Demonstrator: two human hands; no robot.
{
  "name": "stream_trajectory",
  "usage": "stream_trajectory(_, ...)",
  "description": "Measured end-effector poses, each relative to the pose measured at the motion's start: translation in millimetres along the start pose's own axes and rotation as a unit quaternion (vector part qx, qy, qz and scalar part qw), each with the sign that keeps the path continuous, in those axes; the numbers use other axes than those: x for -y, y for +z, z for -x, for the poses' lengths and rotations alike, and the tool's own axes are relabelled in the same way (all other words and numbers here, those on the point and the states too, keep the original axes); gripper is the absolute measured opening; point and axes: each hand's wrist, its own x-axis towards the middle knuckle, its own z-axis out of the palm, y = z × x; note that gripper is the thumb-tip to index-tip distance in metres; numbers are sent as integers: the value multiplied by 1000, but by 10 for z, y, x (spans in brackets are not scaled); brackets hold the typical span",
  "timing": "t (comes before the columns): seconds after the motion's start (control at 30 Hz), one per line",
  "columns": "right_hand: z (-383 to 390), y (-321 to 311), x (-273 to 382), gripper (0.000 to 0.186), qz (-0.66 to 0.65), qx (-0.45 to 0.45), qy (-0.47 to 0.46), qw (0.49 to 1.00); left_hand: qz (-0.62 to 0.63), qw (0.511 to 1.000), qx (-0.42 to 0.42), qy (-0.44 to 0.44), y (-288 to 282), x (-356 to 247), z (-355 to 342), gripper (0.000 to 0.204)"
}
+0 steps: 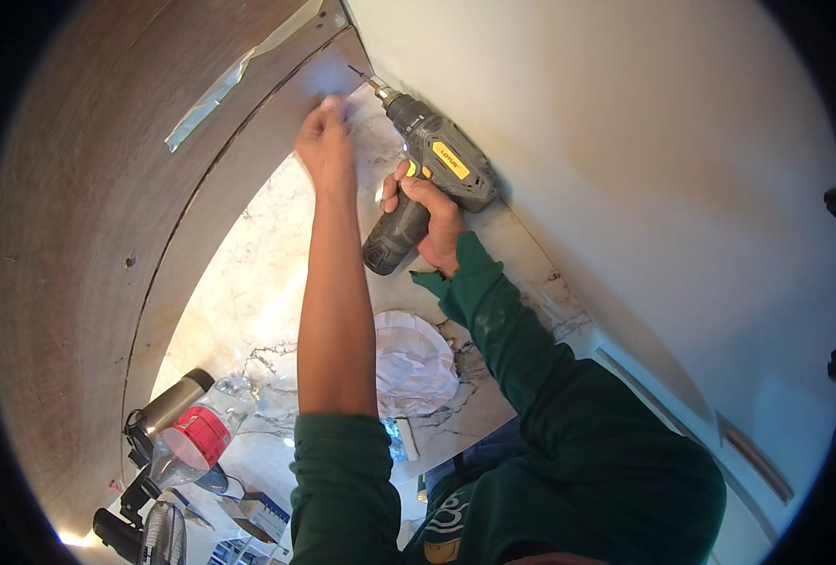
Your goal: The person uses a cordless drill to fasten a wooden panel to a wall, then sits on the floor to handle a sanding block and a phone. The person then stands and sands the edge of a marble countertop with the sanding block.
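My right hand (437,217) is wrapped round the grip of a black cordless drill (455,169) with yellow panels. A thin dark bit (357,72) sticks out of its chuck, pointing at the corner where the brown wooden panel (69,188) meets the pale wall. Whether the tip touches the wood I cannot tell. Left of the chuck, my left hand (326,141) is closed, its slightly blurred fingertips pressed together close to the panel's lower strip. What they hold, if anything, is hidden. Both hands are above a white marble-patterned surface (267,235).
A pale wall (644,141) rises on the right. Masking tape (220,99) runs along the panel. Crumpled white paper (413,363) lies between my forearms. At lower left are a clear plastic bottle (199,438) with a red label, a metal tumbler (175,402) and a fan (163,532).
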Motion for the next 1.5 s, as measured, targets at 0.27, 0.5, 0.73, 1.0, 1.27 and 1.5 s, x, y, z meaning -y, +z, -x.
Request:
stream_trajectory(0.27,0,-26,-1,18,-12,6,4,1000,-96,982,-125,101,-674,61,58,63)
stream_trajectory(0.5,-6,16,28,15,-20,7,14,1000,-111,978,-148,98,-579,4,76,65)
stream_trajectory(0.73,2,65,-4,13,-55,9,9,998,-114,977,-157,92,-607,82,27,69)
stream_trajectory(1.0,-20,49,-31,14,-43,12,-2,999,-124,975,-154,99,-626,81,42,70)
stream_trajectory(1.27,-35,43,-50,15,-48,11,2,999,-135,975,-153,85,-608,57,69,68)
stream_trajectory(1.5,-21,88,-11,16,-54,5,7,999,-121,978,-144,90,-626,71,65,68)
